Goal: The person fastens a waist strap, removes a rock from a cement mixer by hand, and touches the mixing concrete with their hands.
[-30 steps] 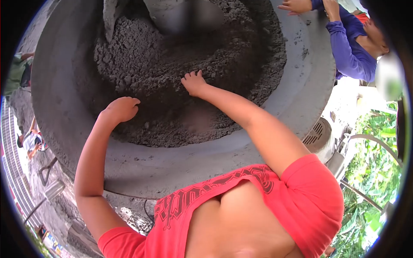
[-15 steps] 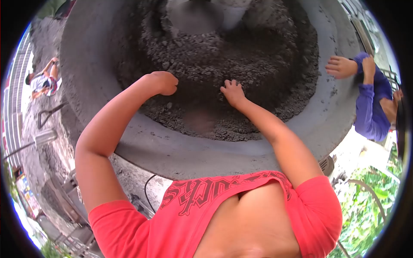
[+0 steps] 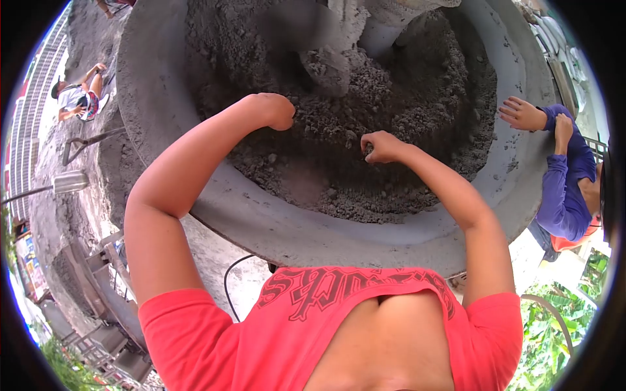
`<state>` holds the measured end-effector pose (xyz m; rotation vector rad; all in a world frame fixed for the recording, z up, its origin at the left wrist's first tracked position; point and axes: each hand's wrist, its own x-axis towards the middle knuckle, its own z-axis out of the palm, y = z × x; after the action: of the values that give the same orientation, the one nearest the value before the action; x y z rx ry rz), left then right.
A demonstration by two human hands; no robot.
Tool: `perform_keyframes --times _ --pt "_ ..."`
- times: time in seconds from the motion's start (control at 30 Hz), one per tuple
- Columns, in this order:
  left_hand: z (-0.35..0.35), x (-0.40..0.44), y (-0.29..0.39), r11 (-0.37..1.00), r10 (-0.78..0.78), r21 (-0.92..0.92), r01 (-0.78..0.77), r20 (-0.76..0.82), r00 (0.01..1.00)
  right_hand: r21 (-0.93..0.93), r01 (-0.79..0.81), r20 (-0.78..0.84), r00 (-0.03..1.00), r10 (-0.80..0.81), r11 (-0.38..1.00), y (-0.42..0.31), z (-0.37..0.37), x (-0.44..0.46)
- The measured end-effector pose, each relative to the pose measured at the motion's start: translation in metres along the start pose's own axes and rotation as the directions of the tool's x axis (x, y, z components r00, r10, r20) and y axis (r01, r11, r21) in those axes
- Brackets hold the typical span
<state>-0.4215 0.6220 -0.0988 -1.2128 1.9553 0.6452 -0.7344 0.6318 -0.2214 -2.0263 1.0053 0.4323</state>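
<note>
A large round grey basin point(image 3: 261, 221) holds a heap of dark, crumbly, damp-looking mix point(image 3: 345, 189). Over the left part of the mix is my left hand point(image 3: 277, 111), its fingers curled in and largely hidden behind the back of the hand. My right hand point(image 3: 381, 147) hovers over the middle of the mix, fingers closed round a small dark lump. Just above both hands in the view, a mix-coated metal paddle point(image 3: 329, 68) reaches down into the heap.
At the right rim a person in a blue sleeve point(image 3: 561, 189) has a hand over the basin's edge. Another person point(image 3: 81, 98) sits at the far left, near a shovel handle point(image 3: 81, 146). A black cable point(image 3: 226, 280) lies below the basin.
My right hand has gone from spread fingers to closed round a lump. The view has shifted, and the paddle now shows at a different place in the basin.
</note>
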Motion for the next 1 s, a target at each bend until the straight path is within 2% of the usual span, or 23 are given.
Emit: perform_keyframes --times 0.03,0.07,0.13,0.2,0.27,0.33,0.4,0.47,0.53,0.6,0.67,0.7,0.73,0.8,0.83,0.87,0.9,0.93,0.97,1.0 --pt "0.002 0.002 0.001 1.0 -0.008 -0.008 0.008 -0.001 1.0 0.157 -0.11 0.041 0.994 0.105 0.981 -0.02 -0.018 -0.013" --pt "0.005 0.006 -0.001 1.0 0.013 -0.023 -0.013 -0.02 1.0 0.151 -0.101 0.041 0.995 0.096 0.983 -0.034 -0.027 -0.024" --pt "0.001 0.004 -0.004 0.999 0.015 -0.031 -0.017 -0.051 0.999 0.26 -0.088 -0.015 0.995 0.095 0.961 -0.054 -0.041 -0.043" --pt "-0.011 -0.003 -0.005 0.992 0.124 -0.001 -0.125 -0.094 0.988 0.207 -0.003 -0.031 0.999 0.009 0.978 -0.069 -0.052 -0.066" --pt "-0.023 -0.014 -0.014 0.994 0.074 -0.066 -0.084 -0.136 0.988 0.004 0.159 -0.11 0.981 -0.158 0.987 -0.071 -0.052 -0.092" --pt "-0.036 -0.017 -0.029 0.994 0.052 -0.073 -0.076 -0.291 0.955 -0.027 0.142 -0.075 0.987 -0.144 0.989 -0.092 -0.064 -0.129" --pt "-0.052 -0.037 -0.045 0.991 -0.007 -0.115 -0.063 -0.524 0.852 -0.046 0.119 -0.091 0.988 -0.122 0.992 -0.105 -0.07 -0.161" --pt "-0.062 -0.065 -0.059 0.98 -0.153 -0.201 0.001 -0.746 0.649 -0.069 0.094 -0.113 0.988 -0.101 0.993 -0.12 -0.077 -0.186" --pt "-0.066 -0.072 -0.088 0.963 -0.261 -0.264 0.053 -0.865 0.428 0.039 -0.048 -0.141 0.989 0.053 0.998 -0.133 -0.083 -0.207" --pt "-0.073 -0.087 -0.113 0.872 -0.486 -0.452 0.188 -0.753 0.444 0.076 -0.025 -0.184 0.982 0.039 0.997 -0.13 -0.083 -0.217" --pt "-0.059 -0.086 -0.138 0.747 -0.665 -0.618 0.243 -0.69 0.287 0.089 0.182 -0.363 0.921 -0.138 0.979 -0.114 -0.077 -0.22" --pt "-0.049 -0.072 -0.169 0.671 -0.741 -0.685 0.284 -0.599 0.304 0.094 0.174 -0.378 0.917 -0.127 0.98 -0.111 -0.076 -0.219" --pt "-0.035 -0.065 -0.185 0.668 -0.744 -0.684 0.294 -0.595 0.304 0.099 0.182 -0.374 0.918 -0.133 0.978 -0.109 -0.076 -0.219" --pt "-0.019 -0.058 -0.203 0.447 -0.802 -0.863 0.237 -0.269 0.533 0.047 0.067 -0.406 0.913 -0.042 0.997 -0.107 -0.077 -0.22" --pt "-0.007 -0.074 -0.169 0.277 -0.76 -0.961 0.0 -0.219 0.612 0.065 0.016 -0.392 0.92 0.01 0.998 -0.108 -0.078 -0.22" --pt "-0.007 -0.074 -0.165 0.283 -0.759 -0.959 0.004 -0.221 0.612 0.071 0.017 -0.395 0.918 0.012 0.997 -0.106 -0.077 -0.22" --pt "-0.009 -0.071 -0.161 0.075 -0.656 -0.996 0.051 -0.011 0.754 0.039 0.028 -0.372 0.928 -0.012 0.999 -0.104 -0.076 -0.219" --pt "-0.012 -0.069 -0.156 -0.122 -0.485 -0.983 0.136 0.178 0.856 0.004 0.036 -0.349 0.937 -0.033 0.999 -0.102 -0.075 -0.219" --pt "-0.017 -0.066 -0.151 -0.115 -0.482 -0.984 0.134 0.173 0.859 0.007 0.03 -0.354 0.935 -0.026 1.0 -0.1 -0.075 -0.221" --pt "-0.024 -0.068 -0.142 0.135 -0.311 -0.949 0.286 0.233 0.921 0.008 0.058 -0.36 0.932 -0.051 0.998 -0.098 -0.073 -0.221"
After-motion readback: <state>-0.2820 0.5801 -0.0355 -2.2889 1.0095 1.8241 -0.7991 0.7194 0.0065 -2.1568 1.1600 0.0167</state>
